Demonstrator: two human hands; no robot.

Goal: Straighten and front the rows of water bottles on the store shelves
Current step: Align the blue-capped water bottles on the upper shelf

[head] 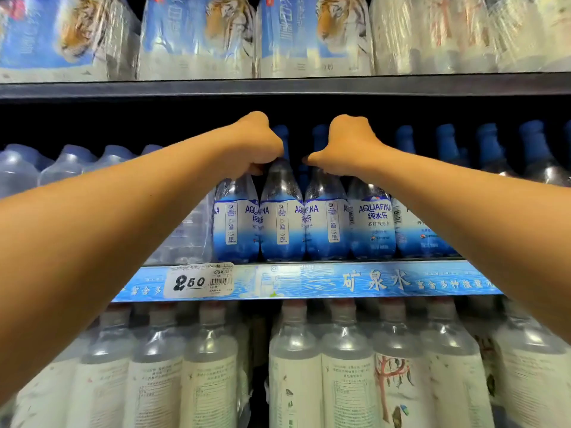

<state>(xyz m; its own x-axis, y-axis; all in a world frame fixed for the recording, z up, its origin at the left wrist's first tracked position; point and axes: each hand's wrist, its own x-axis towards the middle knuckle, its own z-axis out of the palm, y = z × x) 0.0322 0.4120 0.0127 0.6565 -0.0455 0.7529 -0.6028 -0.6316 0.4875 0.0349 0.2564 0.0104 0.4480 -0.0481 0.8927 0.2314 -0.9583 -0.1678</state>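
- Nearest the viewer, two bare forearms reach up and forward from the lower corners toward the middle shelf.
- Below them, on the bottom shelf, stand shrink-wrapped packs of white-labelled bottles (pixel 349 381); they look evenly lined up, though blur hides detail.
- A blue shelf strip (pixel 309 281) carries a price tag (pixel 197 281) reading 2.50.
- On the middle shelf, a front row of blue-labelled water bottles (pixel 281 230) stands at the shelf edge. They sit upright and close together, yet several labels face sideways, so turning them forward seems still to do.
- The left hand (pixel 253 146) is curled into a fist over the neck of the leftmost bottle (pixel 236 223), apparently gripping its top; the cap is hidden.
- The right hand (pixel 349 149) is likewise curled over the top of another bottle (pixel 326 223) two places along.
- Behind, blue caps (pixel 448 140) of further rows show, in rough lines.
- Farthest up, wrapped tiger-print packs (pixel 197 35) fill the top shelf.
- Judged overall, the job seems midway.
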